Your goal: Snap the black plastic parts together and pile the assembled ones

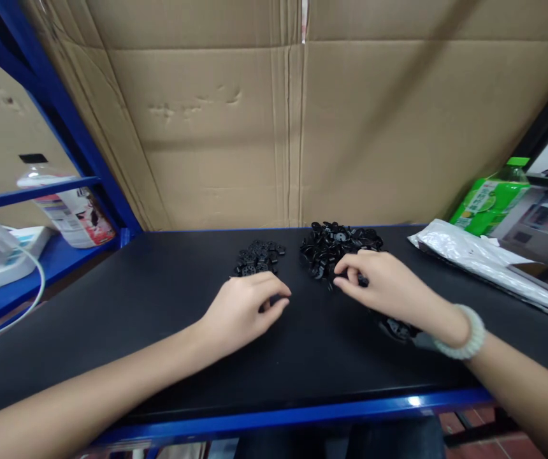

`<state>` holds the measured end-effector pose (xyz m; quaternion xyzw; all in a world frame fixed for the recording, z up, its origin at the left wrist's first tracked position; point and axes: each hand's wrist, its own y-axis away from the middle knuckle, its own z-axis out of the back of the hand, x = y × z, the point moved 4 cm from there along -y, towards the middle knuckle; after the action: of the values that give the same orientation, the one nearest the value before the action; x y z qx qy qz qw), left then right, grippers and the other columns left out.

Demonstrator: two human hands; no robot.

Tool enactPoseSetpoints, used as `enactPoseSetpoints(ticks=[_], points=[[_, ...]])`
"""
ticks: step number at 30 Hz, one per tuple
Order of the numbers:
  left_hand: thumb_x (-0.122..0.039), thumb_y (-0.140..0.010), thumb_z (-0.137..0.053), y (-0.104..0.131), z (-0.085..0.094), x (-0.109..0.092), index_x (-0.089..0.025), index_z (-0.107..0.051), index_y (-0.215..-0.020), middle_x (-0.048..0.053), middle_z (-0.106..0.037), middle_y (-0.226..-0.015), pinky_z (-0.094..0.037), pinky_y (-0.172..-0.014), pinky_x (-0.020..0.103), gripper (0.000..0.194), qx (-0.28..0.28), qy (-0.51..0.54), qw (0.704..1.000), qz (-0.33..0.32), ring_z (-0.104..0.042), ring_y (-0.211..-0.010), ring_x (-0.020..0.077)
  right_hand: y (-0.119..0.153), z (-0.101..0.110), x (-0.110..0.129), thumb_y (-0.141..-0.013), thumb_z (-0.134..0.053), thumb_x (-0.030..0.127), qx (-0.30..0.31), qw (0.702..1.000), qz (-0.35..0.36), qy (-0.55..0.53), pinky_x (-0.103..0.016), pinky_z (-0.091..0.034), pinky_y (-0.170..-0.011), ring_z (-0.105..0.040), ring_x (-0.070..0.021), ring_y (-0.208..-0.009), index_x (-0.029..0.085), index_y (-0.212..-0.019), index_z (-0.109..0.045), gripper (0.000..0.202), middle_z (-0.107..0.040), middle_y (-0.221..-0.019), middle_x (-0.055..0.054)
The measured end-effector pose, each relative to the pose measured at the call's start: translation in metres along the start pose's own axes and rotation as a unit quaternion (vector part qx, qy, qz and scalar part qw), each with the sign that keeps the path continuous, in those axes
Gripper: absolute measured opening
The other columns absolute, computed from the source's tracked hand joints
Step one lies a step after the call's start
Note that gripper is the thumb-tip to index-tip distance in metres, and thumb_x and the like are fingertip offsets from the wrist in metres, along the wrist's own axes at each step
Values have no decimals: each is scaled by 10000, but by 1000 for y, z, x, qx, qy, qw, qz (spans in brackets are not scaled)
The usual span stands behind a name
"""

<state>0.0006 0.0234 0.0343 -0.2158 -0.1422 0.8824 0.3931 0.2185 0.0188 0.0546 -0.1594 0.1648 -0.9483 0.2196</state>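
Note:
Two heaps of small black parts lie on the black tabletop. My left hand point(250, 306) is just in front of the smaller heap point(259, 255), its thumb and fingertips curled toward each other with a narrow gap; nothing shows between them. At the front of the larger heap point(334, 245) is my right hand point(374, 280), fingers bent and a pale coiled band on the wrist. A small dark piece shows by its fingers, but whether it is held is unclear. More black parts point(398, 329) lie partly hidden beneath the right wrist.
A cardboard wall point(207, 140) stands behind the black table point(169, 280). On the right are a silvery plastic bag point(465, 252) and a green-labelled bottle point(489, 201). A bottle point(71, 210) and white power strip point(1, 255) rest on the blue shelf at left.

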Motion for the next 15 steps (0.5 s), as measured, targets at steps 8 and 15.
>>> enactPoseSetpoints(ticks=[8,15], points=[[-149,-850,-553,10,-13,-20,-186,-681,-925,10,-676,-863,-456,-562,198,152,21,68,997,-30,-593,-587,91,5,-26,15,-828,-592,183,-14,990,21,137,-341,-356,-718,-528,-210,-797,189,-700,-626,132,-631,-738,-19],[-131,-833,-559,8,-11,-21,-177,-687,-900,15,-662,-817,-441,-551,206,151,7,119,993,-9,-570,-583,92,4,-25,17,-870,-557,259,-42,972,12,230,-404,-336,-722,-534,-274,-854,153,-737,-648,193,-643,-768,-79]])
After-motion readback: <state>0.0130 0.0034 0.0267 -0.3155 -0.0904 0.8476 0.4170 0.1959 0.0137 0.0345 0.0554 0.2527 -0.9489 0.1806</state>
